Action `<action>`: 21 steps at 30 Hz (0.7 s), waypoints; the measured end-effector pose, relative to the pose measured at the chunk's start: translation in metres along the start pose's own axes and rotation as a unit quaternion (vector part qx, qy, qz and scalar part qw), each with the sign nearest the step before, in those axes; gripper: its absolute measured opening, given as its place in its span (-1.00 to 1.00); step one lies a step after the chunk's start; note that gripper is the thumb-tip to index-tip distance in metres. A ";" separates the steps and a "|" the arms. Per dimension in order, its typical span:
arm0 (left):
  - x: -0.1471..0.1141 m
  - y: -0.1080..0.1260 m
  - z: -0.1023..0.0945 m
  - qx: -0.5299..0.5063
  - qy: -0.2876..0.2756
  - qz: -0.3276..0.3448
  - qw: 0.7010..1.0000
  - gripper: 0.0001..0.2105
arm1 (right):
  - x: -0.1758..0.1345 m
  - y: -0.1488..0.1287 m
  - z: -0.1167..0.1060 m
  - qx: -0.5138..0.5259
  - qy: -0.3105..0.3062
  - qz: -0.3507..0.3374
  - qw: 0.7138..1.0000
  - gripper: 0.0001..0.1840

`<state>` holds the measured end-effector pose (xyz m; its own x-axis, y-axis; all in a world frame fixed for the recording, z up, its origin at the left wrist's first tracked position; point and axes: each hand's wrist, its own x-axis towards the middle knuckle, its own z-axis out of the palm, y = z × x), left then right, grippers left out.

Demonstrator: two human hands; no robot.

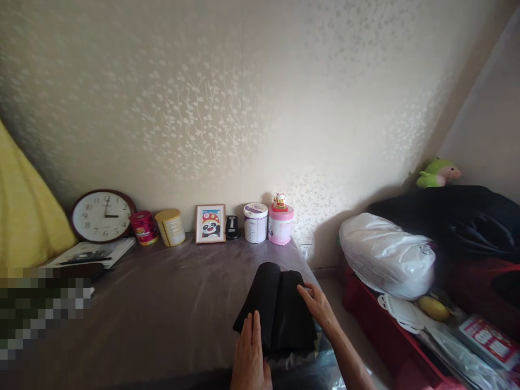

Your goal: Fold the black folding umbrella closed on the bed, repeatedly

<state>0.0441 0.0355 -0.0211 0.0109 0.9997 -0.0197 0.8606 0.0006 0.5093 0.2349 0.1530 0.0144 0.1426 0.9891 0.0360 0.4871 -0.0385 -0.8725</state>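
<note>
The black cloth [276, 309], folded into a long pad with a crease running down its middle, lies on the grey table [162, 303] at the near right edge, about 5 o'clock from the table's centre. The left hand [249, 352] rests flat on the cloth's near left corner, fingers straight and pressed together, pointing to 12 o'clock. The right hand [319, 306] comes in from 4 o'clock and lays its fingertips on the cloth's right flap, fingers slightly spread and lightly bent; nothing is pinched.

The step in hand looks like pressing and squaring a fold. To do it well, the left palm should hold the near corner down as an anchor while the right fingers sweep along the flap toward 12 o'clock, so the edges line up and no air bulge stays by the crease. Even pressure matters more than force, since the cloth looks soft and thick.

Along the wall at 12 o'clock stand a clock [102, 215], two tins [170, 227], a framed picture [210, 223] and two tubs [268, 223], well apart from the cloth. A white bag [385, 254] lies at 3 o'clock.
</note>
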 end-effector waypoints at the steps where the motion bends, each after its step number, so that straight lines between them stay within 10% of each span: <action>1: 0.000 0.000 0.000 -0.005 -0.004 -0.003 1.000 -0.15 | 0.001 -0.001 0.001 0.019 -0.010 0.016 1.000 -0.48; 8: 0.000 0.001 -0.001 -0.011 -0.012 -0.014 1.000 -0.14 | -0.010 -0.025 -0.004 0.257 -0.127 -0.024 0.958 -0.50; 21: 0.002 0.002 -0.002 -0.008 -0.005 -0.014 1.000 -0.17 | 0.005 -0.070 0.063 0.236 -0.129 -0.067 0.961 -0.55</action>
<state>0.0447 0.0375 -0.0180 -0.0081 0.9991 -0.0422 0.8521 0.0290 0.5226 0.1477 0.1695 0.0449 -0.1430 0.9852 0.0945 0.0335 0.1002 -0.9944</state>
